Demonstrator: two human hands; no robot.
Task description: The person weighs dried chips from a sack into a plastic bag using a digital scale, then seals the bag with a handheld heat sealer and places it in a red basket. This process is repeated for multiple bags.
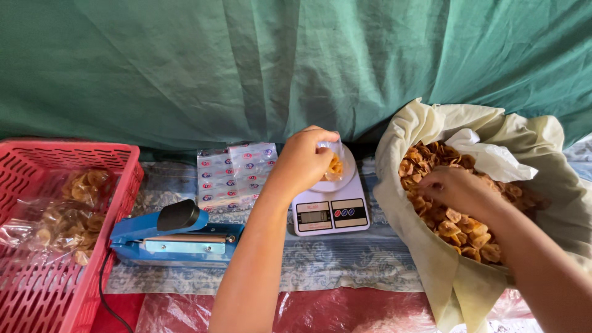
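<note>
Chips on the scale, chips in the sack

Left hand (pixel 303 161) reaches forward over a white kitchen scale (pixel 331 209) and pinches the mouth of a small clear bag (pixel 333 161) between closed fingers. The bag sits upright on the scale's round pan and holds a small heap of golden chips. The scale has a grey display and coloured buttons on its front face, and it stands on a patterned blue-grey cloth (pixel 345 262) spread over the counter.

Right hand (pixel 457 190) is sunk palm-down into a big heap of fried chips (pixel 459 225) inside a wide, cream-coloured sack (pixel 431 271) lined with clear plastic. The fingers curl down among the chips; whether they are closed around any cannot be made out. The sack stands just to the right of the scale, its rim folded outward.

To the left of the scale lies a blue heat sealer (pixel 176 237) with a black knob on its arm, a black cord trailing down from it. Behind the sealer, a stack of flat printed plastic packets (pixel 234 176) rests on the cloth. At the far left stands a red plastic basket (pixel 37 290) holding several filled clear bags of chips (pixel 65 222). A green tarp (pixel 246 68) hangs across the whole background.
</note>
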